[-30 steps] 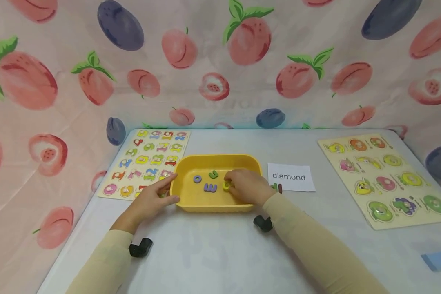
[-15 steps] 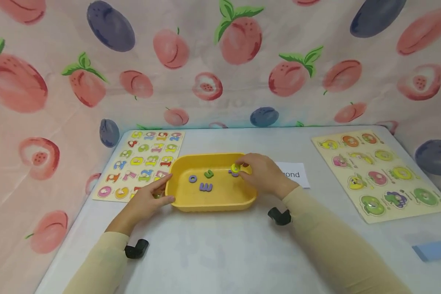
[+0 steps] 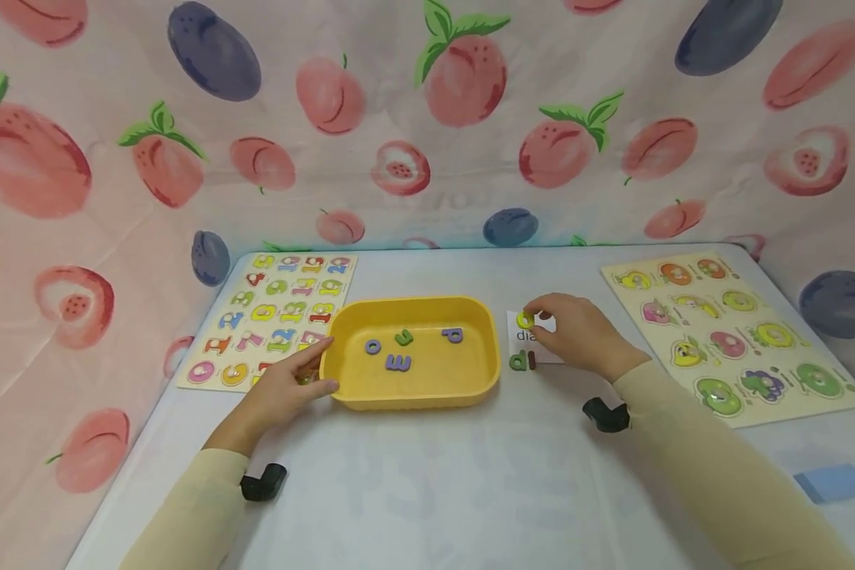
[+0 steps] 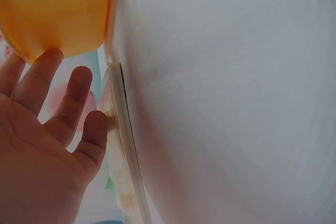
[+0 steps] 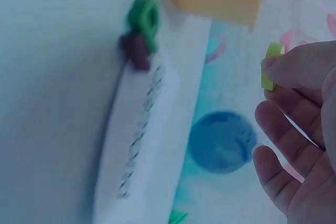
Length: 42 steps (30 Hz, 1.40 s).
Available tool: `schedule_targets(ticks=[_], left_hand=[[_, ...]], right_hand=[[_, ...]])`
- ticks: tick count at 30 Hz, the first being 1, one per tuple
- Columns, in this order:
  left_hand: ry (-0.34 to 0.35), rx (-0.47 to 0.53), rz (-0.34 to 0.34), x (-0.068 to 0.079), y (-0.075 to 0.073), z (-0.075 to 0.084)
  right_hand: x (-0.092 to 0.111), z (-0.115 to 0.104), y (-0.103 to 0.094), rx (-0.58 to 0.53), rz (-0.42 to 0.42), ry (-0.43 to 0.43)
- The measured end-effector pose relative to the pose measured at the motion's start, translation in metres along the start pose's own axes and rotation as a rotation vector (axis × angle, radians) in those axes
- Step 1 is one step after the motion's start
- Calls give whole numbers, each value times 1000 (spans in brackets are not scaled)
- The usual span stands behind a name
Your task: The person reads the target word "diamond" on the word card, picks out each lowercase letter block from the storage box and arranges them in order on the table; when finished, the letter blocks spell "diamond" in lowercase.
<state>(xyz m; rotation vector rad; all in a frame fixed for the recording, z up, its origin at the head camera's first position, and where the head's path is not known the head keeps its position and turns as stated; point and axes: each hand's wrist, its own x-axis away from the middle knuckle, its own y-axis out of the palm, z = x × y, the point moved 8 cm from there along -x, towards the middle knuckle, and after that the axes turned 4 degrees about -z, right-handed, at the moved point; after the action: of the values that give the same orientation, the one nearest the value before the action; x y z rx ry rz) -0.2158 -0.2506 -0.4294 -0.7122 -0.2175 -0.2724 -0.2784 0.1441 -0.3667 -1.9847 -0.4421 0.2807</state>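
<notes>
A yellow tray (image 3: 411, 388) holds several plastic letters: a purple o (image 3: 373, 347), a green letter like a u or n (image 3: 404, 337), a purple m or w (image 3: 398, 362) and a purple letter like a d or p (image 3: 452, 336). My left hand (image 3: 285, 392) touches the tray's left end with fairly straight fingers. My right hand (image 3: 577, 332) pinches a yellow-green letter (image 5: 271, 66) between thumb and fingertips, above a white card (image 3: 513, 340). Part of its printed word is hidden. A green d (image 3: 518, 362) and a dark brown letter (image 3: 532, 360) lie at the card's front edge.
A number puzzle board (image 3: 285, 301) lies left of the tray, partly behind it and my left hand. A fruit puzzle board (image 3: 737, 336) lies at the right. A blue block (image 3: 834, 483) is near the front right, and a fruit-print cloth (image 3: 442, 158) hangs behind.
My right hand has picked the yellow-green letter out of the tray and carried it right, over the card. The purple d-like letter in the tray is now uncovered. My left hand stays at the tray.
</notes>
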Motion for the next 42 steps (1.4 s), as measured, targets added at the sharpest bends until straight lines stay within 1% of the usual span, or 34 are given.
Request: schedule_targets(ticks=[7,13,18,26,29,36,42], left_hand=[[4,10,1,0,0,0],[10,7,3,1,-1,0],[-1,24,3,1,0,-1],[0,37,3,0,1,0],[-4,31,5,1,1,0],[10,20,4,0,1,2],[12,18,5,1,1,3]], right_hand=[[12,28,8,22,-49,44],[18,39,14,30,-104,96],[21,40,21,22,-144,124],[24,39,29,36,-157,89],[24,40,33,36,-170,91],[23,43,39,37,-194,113],[23,43,42,53,-197,102]])
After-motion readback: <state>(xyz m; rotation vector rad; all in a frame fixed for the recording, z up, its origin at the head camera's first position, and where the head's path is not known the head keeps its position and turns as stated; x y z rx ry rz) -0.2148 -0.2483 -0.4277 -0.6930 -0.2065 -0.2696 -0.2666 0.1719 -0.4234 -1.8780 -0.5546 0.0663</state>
